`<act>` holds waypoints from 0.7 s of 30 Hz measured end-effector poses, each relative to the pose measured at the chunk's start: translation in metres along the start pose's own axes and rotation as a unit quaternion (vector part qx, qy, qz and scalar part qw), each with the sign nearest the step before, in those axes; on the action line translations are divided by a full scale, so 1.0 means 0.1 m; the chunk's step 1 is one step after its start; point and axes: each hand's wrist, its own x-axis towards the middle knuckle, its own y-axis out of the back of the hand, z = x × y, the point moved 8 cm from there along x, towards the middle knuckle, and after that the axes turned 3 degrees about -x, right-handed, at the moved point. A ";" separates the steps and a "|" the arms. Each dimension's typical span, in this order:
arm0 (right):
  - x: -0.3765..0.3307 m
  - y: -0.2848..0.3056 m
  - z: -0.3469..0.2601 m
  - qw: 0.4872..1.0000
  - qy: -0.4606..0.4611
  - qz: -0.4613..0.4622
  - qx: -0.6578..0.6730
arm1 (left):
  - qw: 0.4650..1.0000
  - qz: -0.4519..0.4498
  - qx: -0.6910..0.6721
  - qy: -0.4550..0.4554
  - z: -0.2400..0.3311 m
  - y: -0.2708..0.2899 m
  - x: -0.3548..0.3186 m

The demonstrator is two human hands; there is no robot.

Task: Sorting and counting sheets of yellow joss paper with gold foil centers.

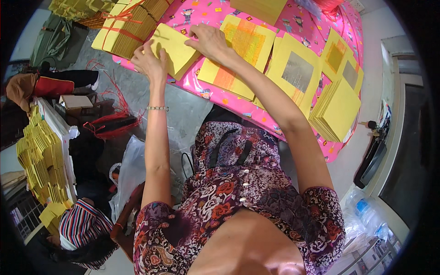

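A small stack of yellow paper sheets (176, 54) lies at the left part of the table, between my hands. My left hand (152, 63) is at its left edge, thumb and fingers apart and slightly bent. Over its right side reaches my right hand (210, 42), fingers spread from the thumb, the fingertips on or just above the top sheet; exact contact is hard to tell. Neither hand grips anything that I can make out. Right of it is a stack of yellow sheets with an orange and gold square (245, 43), partly under my right wrist.
A pink patterned tablecloth (220, 85) covers the table. Bundles tied with red string (133, 23) stand at its far left. A silver-square stack (298, 71) and fanned yellow sheets (337, 110) lie right. Two other people sit at left, near a heap of folded yellow paper (41, 156).
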 end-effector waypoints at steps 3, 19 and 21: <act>-0.16 0.33 -0.05 0.992 0.064 0.109 0.016 | 0.997 -0.078 -0.018 -0.012 -0.04 -0.19 0.02; -1.80 0.89 0.00 0.997 0.046 -0.013 -0.059 | 0.980 -0.083 -0.162 -0.082 0.38 0.19 0.10; -1.82 0.88 -0.02 0.996 0.040 0.010 -0.079 | 0.962 -0.098 -0.232 -0.106 0.63 0.33 0.04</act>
